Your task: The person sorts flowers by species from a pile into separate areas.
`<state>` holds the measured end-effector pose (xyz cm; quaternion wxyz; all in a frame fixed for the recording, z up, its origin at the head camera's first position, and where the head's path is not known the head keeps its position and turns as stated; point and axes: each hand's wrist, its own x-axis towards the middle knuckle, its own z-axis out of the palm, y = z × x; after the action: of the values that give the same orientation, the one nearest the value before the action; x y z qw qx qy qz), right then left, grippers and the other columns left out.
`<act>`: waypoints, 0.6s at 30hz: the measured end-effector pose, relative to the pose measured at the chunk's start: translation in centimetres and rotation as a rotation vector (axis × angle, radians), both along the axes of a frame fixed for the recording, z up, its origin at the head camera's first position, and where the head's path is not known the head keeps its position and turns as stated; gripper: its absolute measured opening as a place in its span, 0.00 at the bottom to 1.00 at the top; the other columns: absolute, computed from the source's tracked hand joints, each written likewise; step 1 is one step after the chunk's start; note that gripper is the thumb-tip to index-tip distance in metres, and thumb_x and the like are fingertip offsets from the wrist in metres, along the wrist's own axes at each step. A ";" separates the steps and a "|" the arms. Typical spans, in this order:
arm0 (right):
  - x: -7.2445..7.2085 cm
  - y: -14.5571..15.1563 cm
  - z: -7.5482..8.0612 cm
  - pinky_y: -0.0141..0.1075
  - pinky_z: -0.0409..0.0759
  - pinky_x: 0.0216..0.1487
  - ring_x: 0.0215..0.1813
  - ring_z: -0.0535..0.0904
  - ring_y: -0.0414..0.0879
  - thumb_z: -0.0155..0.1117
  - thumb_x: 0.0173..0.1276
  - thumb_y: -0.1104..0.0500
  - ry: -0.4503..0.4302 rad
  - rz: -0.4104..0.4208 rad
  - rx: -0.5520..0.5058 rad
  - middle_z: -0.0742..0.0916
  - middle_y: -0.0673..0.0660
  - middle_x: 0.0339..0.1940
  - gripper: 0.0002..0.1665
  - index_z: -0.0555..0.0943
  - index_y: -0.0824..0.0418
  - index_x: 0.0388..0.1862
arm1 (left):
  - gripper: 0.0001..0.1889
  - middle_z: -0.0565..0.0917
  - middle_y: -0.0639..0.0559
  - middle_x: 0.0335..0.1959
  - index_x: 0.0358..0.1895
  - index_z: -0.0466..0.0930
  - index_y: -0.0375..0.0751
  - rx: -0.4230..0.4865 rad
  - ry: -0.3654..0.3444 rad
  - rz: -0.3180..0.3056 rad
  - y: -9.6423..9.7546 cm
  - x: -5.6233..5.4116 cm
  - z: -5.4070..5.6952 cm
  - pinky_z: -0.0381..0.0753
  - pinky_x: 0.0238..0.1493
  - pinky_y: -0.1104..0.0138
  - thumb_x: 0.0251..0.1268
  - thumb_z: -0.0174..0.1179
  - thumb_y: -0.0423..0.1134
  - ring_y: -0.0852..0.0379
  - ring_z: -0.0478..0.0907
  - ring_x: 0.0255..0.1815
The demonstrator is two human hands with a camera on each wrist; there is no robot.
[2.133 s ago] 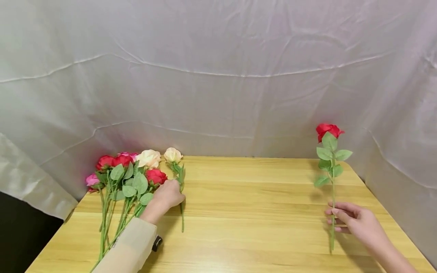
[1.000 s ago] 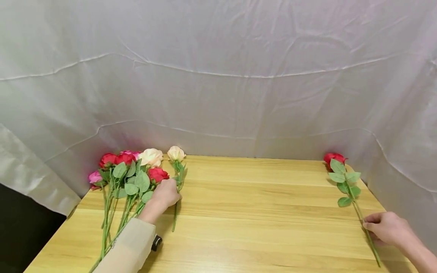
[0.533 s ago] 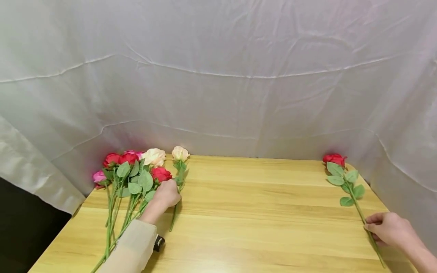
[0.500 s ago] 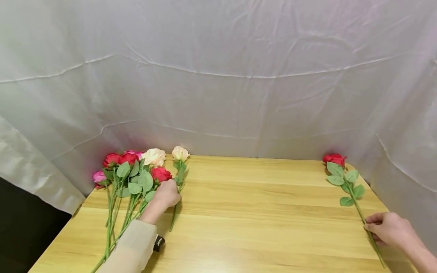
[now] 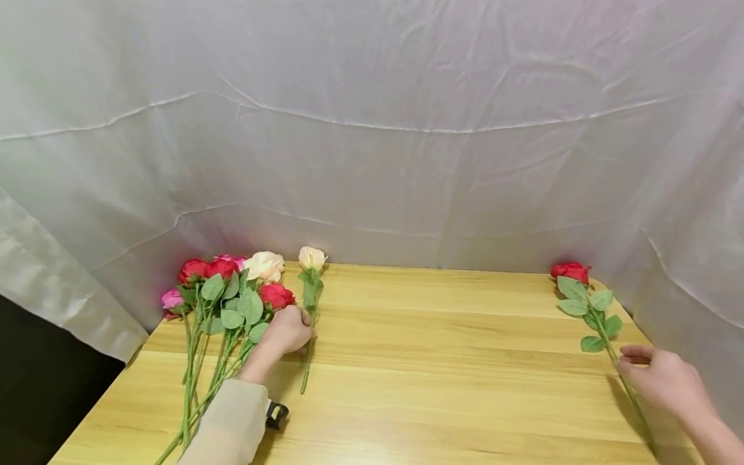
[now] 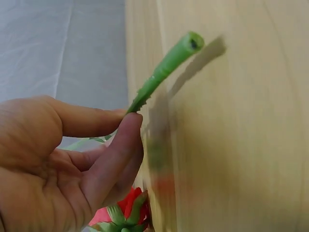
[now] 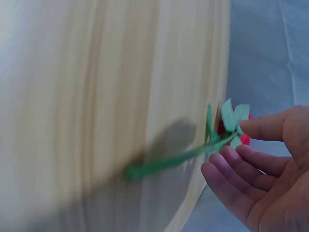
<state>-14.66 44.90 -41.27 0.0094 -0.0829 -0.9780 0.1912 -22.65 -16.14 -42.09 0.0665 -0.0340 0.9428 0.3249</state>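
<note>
My left hand (image 5: 289, 329) pinches the stem of a cream rose (image 5: 312, 258) near the table's back left. In the left wrist view, thumb and fingertips meet on its green stem (image 6: 166, 65), whose cut end stands off the wood. My right hand (image 5: 668, 381) is at the lower part of a single red rose (image 5: 571, 272) lying along the right side of the table. The right wrist view shows thumb and fingers apart, with that rose's stem (image 7: 164, 164) resting on the wood just beyond the fingertips.
Left of my left hand lies a pile of roses: red (image 5: 221, 267), pink (image 5: 172, 298) and cream (image 5: 265, 266) ones, stems pointing toward me. A grey cloth (image 5: 372, 168) hangs behind the wooden table (image 5: 442, 361) and along its sides. A black device (image 5: 276, 415) sits at my left wrist.
My right hand lowered the red rose from upright to lying on the table, then let go of its stem. The cream rose in my left hand shifted a little and its bloom now stands slightly higher.
</note>
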 end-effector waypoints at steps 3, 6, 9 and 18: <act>-0.3 -1.5 0.4 0.60 0.80 0.42 0.49 0.83 0.75 0.61 0.76 0.49 0.079 0.006 -0.026 0.88 0.73 0.47 0.28 0.81 0.74 0.57 | 0.07 0.83 0.45 0.35 0.33 0.78 0.37 0.072 0.003 0.006 0.2 0.3 0.0 0.81 0.31 0.66 0.67 0.67 0.33 0.55 0.86 0.21; -0.6 -3.3 0.8 0.48 0.82 0.39 0.43 0.88 0.59 0.60 0.77 0.48 0.142 0.021 -0.071 0.88 0.72 0.50 0.28 0.81 0.72 0.59 | 0.06 0.84 0.43 0.38 0.42 0.80 0.32 0.170 0.004 0.009 0.6 0.5 0.0 0.88 0.34 0.63 0.68 0.66 0.31 0.53 0.87 0.23; -0.9 -5.4 0.9 0.32 0.80 0.35 0.40 0.83 0.33 0.61 0.78 0.48 0.186 0.036 -0.149 0.88 0.70 0.55 0.29 0.80 0.71 0.63 | 0.08 0.82 0.42 0.38 0.46 0.78 0.29 0.276 0.003 0.010 1.2 0.7 0.0 0.90 0.33 0.61 0.69 0.64 0.29 0.49 0.88 0.25; -2.1 -12.5 0.4 0.24 0.84 0.40 0.42 0.77 0.18 0.60 0.80 0.50 0.217 0.109 -0.472 0.81 0.70 0.66 0.30 0.75 0.67 0.71 | 0.11 0.79 0.40 0.39 0.52 0.76 0.24 0.561 0.077 0.036 4.1 1.3 0.2 0.92 0.33 0.60 0.71 0.61 0.26 0.51 0.84 0.29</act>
<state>-16.76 32.45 -40.87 0.0844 -0.0091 -0.9025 0.4221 -21.35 -12.00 -41.85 0.0319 -0.0184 0.8172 0.5752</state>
